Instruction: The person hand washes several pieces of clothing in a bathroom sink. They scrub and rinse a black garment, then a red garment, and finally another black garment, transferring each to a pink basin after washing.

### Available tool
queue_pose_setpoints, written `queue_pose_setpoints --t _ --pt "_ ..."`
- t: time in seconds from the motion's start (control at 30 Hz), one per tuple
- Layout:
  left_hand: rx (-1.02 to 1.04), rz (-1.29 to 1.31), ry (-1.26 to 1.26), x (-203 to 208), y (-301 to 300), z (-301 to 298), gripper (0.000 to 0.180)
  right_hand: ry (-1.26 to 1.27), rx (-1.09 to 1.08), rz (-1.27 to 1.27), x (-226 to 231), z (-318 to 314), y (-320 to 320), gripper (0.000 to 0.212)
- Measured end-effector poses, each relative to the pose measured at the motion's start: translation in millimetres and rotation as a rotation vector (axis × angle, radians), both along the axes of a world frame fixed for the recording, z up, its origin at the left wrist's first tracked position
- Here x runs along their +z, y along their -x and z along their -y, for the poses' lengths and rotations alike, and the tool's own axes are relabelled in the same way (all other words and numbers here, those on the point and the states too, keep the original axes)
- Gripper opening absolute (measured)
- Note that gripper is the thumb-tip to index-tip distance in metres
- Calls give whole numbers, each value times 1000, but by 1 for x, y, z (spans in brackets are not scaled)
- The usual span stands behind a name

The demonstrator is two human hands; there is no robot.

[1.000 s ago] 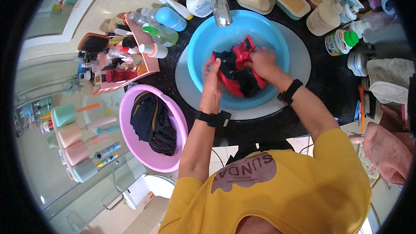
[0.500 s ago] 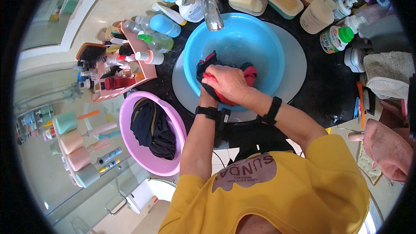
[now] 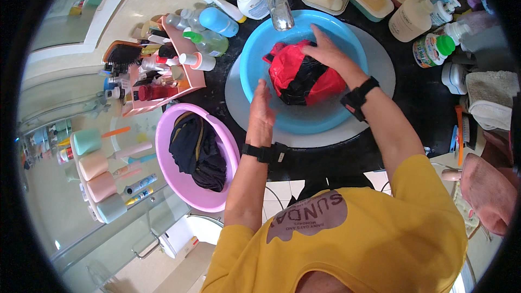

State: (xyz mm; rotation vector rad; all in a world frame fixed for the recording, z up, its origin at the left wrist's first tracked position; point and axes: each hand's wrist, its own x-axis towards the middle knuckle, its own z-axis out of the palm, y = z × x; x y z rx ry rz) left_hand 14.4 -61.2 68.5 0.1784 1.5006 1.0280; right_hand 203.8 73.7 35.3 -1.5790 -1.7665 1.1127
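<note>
Lying bunched in the basin [image 3: 252, 49], the cloth [image 3: 304, 78] sits just beside the left hand [image 3: 261, 107], fingers straight, pinching nothing. The right hand [image 3: 332, 57] is spread, its thumb overlapping the cloth; contact cannot be told for either. Judged best: press the cloth slowly between both palms, low, clear of the tap [image 3: 278, 2].

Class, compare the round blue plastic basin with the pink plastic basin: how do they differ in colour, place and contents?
Colour: the blue basin is bright sky-blue; the pink basin is pale lilac-pink.
Place: the blue basin sits below the silver metal faucet; the pink basin is to its left, nearer the person.
Contents: the blue basin holds shiny red-and-black cloth; the pink basin holds dark navy-black cloth.
Shared: both are open-topped.
</note>
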Motion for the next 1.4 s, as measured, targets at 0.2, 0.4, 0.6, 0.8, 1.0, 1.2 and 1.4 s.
queue_pose_setpoints --t 0.2,0.4,0.6,0.8,1.0,1.2,1.4 --pt "267 785 136 -24 -14 4 92 129 401 384 11 26 55 44" --pt "50 822 -386 -50 -3 -10 54 92 511 56 84 95 48 20" --pt "267 353 -254 -47 -25 -23 32 -12 216 480 43 49 41 58" --pt "39 35 -329 -3 -20 -17 59 -185 215 859 1 3 -6 48" --pt "180 391 160 -11 -15 -1 96 37 114 354 -2 17 17 69" --pt "-39 863 -350 -83 -9 -4 64 -13 343 -33 62 77 55 44" --pt "-230 411 -564 -77 -8 -12 36 -519 293 276 50 86 61 35"
